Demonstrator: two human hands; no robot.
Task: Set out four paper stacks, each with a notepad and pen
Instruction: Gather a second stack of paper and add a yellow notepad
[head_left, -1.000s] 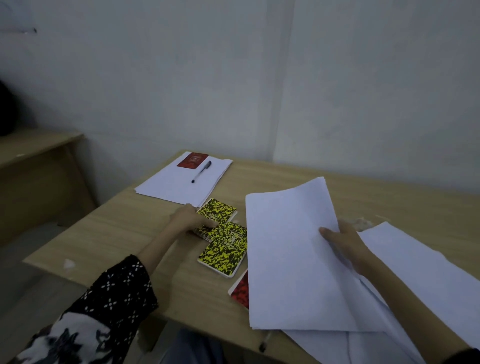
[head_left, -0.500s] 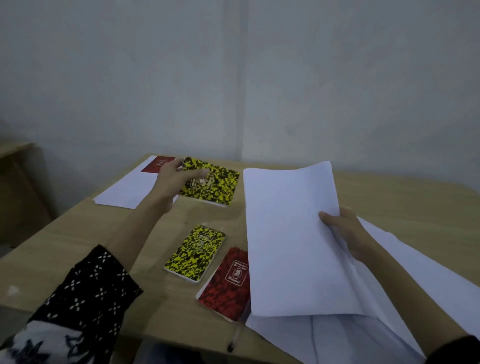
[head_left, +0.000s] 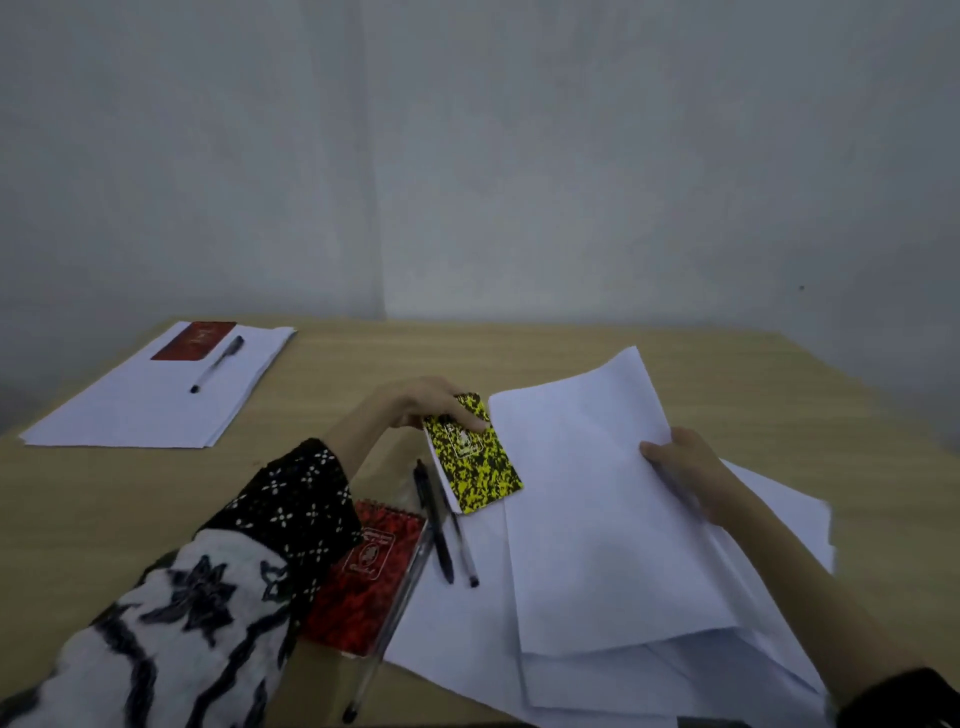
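While the left hand (head_left: 415, 402) pinched the far end of a yellow-and-black speckled notepad (head_left: 475, 457), thumb on its glossy cover and fingers (head_left: 441, 391) curled behind, the pad hung tilted above the wooden table (head_left: 519, 353), its near corner overlapping the lifted paper. The right hand (head_left: 685, 467) gripped a sheaf of smooth white sheets (head_left: 597, 519) by the right edge, thumb on top, raising it off the loose, fanned papers (head_left: 769, 670) beneath. Just below the left fingers lay two dark pens (head_left: 441, 525) side by side, and nearer the patterned sleeve (head_left: 280, 509) a red spiral-bound notepad (head_left: 363, 577) with a clear pen (head_left: 389, 613) along its right edge. Well off beyond the left hand sat a squared paper stack (head_left: 156, 400) bearing a flat red notepad (head_left: 195, 340) and a pen (head_left: 217, 364). Bare matte wood lay open between that stack and the left fingers, and beyond the right hand to the far table edge.
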